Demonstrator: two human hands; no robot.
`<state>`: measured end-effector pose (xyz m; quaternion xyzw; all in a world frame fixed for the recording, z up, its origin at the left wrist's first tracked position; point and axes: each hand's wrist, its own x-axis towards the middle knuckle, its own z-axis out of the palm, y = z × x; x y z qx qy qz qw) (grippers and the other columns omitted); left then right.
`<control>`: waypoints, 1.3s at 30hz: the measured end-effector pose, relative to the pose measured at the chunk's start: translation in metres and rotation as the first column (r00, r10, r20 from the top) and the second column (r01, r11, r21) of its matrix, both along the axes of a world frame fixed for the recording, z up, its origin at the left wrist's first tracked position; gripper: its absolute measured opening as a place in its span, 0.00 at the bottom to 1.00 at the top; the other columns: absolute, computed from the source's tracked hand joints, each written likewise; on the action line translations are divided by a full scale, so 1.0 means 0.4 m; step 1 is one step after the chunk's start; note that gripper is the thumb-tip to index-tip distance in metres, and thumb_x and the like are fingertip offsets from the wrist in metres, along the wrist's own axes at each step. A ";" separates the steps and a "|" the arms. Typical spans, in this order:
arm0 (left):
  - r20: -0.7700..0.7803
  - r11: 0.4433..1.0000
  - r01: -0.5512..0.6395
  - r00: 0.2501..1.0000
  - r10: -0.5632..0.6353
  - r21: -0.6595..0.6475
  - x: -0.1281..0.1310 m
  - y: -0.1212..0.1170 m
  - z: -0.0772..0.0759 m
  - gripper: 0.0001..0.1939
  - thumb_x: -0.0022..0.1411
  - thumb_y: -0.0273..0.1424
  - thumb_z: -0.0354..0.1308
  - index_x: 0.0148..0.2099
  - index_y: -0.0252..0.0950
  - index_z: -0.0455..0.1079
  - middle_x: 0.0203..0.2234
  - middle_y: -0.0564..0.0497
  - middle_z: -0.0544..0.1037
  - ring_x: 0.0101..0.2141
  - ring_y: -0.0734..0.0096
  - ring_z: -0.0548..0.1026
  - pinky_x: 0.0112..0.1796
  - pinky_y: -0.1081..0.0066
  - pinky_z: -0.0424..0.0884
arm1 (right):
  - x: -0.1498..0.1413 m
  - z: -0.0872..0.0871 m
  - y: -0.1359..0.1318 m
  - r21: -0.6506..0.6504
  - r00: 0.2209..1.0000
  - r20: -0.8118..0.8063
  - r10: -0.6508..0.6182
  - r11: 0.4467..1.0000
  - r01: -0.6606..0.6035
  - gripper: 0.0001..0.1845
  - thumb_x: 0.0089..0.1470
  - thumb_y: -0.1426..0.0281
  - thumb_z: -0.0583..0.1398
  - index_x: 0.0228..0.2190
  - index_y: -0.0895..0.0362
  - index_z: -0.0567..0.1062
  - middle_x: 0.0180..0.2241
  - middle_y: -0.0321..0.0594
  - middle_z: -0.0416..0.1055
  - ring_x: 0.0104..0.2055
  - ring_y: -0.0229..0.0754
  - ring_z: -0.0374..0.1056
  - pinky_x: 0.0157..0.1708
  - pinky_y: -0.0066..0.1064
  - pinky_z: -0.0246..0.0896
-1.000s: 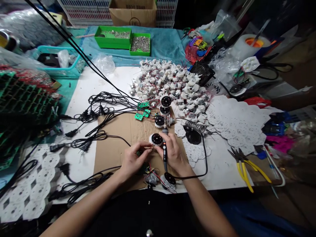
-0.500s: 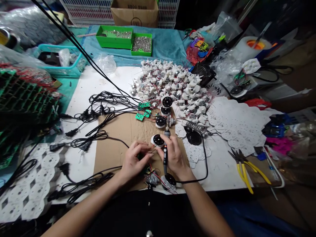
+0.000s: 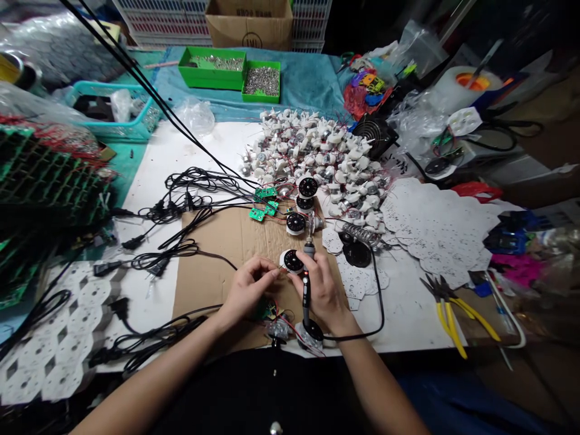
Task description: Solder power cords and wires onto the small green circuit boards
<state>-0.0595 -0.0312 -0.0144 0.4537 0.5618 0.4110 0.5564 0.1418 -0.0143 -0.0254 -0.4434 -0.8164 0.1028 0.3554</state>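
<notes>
My right hand [image 3: 321,289] is closed round a dark soldering iron [image 3: 307,296], its tip pointing at a round black-and-white part [image 3: 292,261] on the cardboard sheet [image 3: 212,266]. My left hand [image 3: 249,287] pinches something thin, perhaps a wire, just left of that part; a small green board with red wires [image 3: 268,310] lies under the hand. Two similar round parts [image 3: 295,223] lie farther up the cardboard. Another round part [image 3: 312,331] sits near my right wrist.
A heap of small white motors [image 3: 317,157] lies behind. Black power cords [image 3: 181,199] sprawl to the left. Yellow-handled pliers [image 3: 446,308] rest at the right, by white perforated discs [image 3: 435,223]. Green trays of screws [image 3: 235,72] and a cardboard box [image 3: 249,24] stand at the back.
Both hands have stayed at the round part, shifting only slightly to the right with the view.
</notes>
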 end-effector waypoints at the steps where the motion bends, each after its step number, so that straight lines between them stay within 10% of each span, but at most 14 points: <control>1: 0.025 1.000 -0.003 1.000 0.004 -0.022 0.001 0.003 0.000 0.15 0.62 0.43 0.65 0.36 0.34 0.74 0.31 0.51 0.76 0.30 0.72 0.72 0.33 0.72 0.69 | 0.002 0.001 -0.001 0.002 1.000 0.001 -0.001 1.000 0.001 0.33 0.63 0.73 0.62 0.65 0.53 0.58 0.48 0.50 0.67 0.49 0.52 0.71 0.45 0.44 0.76; 19: 0.110 0.999 0.011 0.994 -0.006 -0.045 0.019 0.060 0.048 0.19 0.55 0.47 0.69 0.32 0.34 0.75 0.30 0.50 0.76 0.32 0.71 0.71 0.33 0.73 0.68 | 0.071 0.096 -0.123 -0.052 0.948 -0.288 0.139 0.986 -0.161 0.13 0.64 0.71 0.57 0.49 0.54 0.75 0.35 0.42 0.71 0.35 0.44 0.70 0.34 0.37 0.71; 39: 0.151 0.990 -0.038 0.987 0.059 -0.136 0.027 0.055 0.056 0.17 0.50 0.43 0.70 0.27 0.34 0.73 0.26 0.52 0.73 0.26 0.76 0.65 0.28 0.75 0.62 | 0.058 0.088 -0.140 -0.048 0.935 -0.308 0.175 0.979 -0.198 0.15 0.59 0.76 0.59 0.47 0.55 0.75 0.33 0.42 0.71 0.33 0.43 0.68 0.33 0.36 0.71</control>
